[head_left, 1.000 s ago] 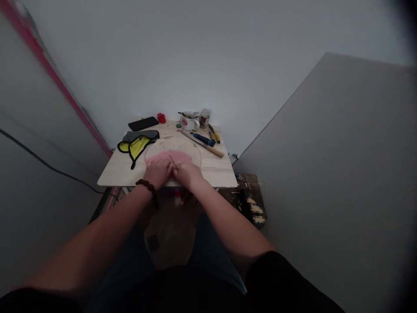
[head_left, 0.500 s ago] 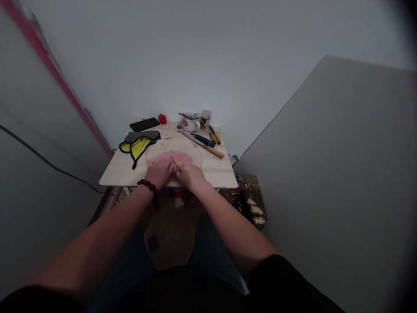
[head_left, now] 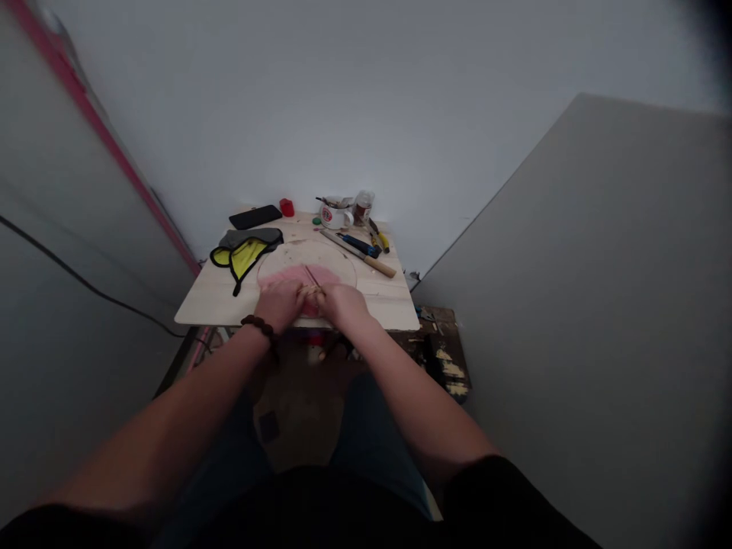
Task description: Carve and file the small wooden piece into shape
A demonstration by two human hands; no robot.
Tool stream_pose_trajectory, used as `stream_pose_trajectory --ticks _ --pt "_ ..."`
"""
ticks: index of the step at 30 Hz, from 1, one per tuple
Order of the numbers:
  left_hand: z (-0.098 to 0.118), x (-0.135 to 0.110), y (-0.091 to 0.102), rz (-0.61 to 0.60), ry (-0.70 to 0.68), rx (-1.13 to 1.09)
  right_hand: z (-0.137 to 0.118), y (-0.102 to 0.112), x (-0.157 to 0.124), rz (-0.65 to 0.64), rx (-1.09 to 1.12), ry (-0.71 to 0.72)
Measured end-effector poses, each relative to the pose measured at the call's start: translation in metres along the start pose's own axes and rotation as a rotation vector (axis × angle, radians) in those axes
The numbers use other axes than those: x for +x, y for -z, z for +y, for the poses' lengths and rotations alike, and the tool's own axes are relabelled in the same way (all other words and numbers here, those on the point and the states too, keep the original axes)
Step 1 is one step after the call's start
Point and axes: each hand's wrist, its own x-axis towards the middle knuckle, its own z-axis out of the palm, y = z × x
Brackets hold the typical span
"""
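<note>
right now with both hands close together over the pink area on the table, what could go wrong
The thin dark rod in the right-hand grip could slip and jab the left-hand grip close beside it.
What looks like a small pale piece between them might drop over the nearby front edge of the pale wooden table.
The long metal tool with a tan wooden handle lies near the table's right edge and could be knocked off by a wide rightward sweep.

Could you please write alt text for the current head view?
A person's left hand and right hand are close together over a pink patch on a table, a thin stick jutting from the right one. Beyond sit a grey-yellow cloth, a black object, a mug and a wooden-handled tool.
</note>
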Motion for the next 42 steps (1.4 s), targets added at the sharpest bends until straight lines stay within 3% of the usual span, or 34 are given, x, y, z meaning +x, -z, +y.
stream_pose_trajectory --ticks 3,5,9,12,16,20,30,42 --pt "0.001 0.001 0.003 0.002 0.012 -0.021 0.017 -0.011 -0.027 0.209 0.126 -0.063" --pt "0.002 -0.003 0.009 0.049 -0.001 -0.070 0.024 -0.020 -0.046 0.315 0.333 -0.067" --pt "0.012 -0.028 0.030 0.207 -0.018 -0.385 0.021 -0.027 -0.078 0.323 0.802 -0.030" --pt "0.027 -0.056 0.051 0.217 0.028 -0.635 0.013 -0.018 -0.101 0.322 0.938 0.011" --pt "0.050 -0.086 0.080 0.241 0.049 -0.733 0.003 -0.001 -0.130 0.340 0.929 0.070" --pt "0.061 -0.101 0.100 0.231 0.014 -0.765 -0.003 0.010 -0.149 0.403 0.819 0.125" --pt "0.073 -0.107 0.118 0.264 0.004 -0.827 -0.007 0.022 -0.162 0.488 0.740 0.216" --pt "0.087 -0.116 0.135 0.241 0.066 -0.959 -0.001 0.019 -0.159 0.463 0.750 0.186"
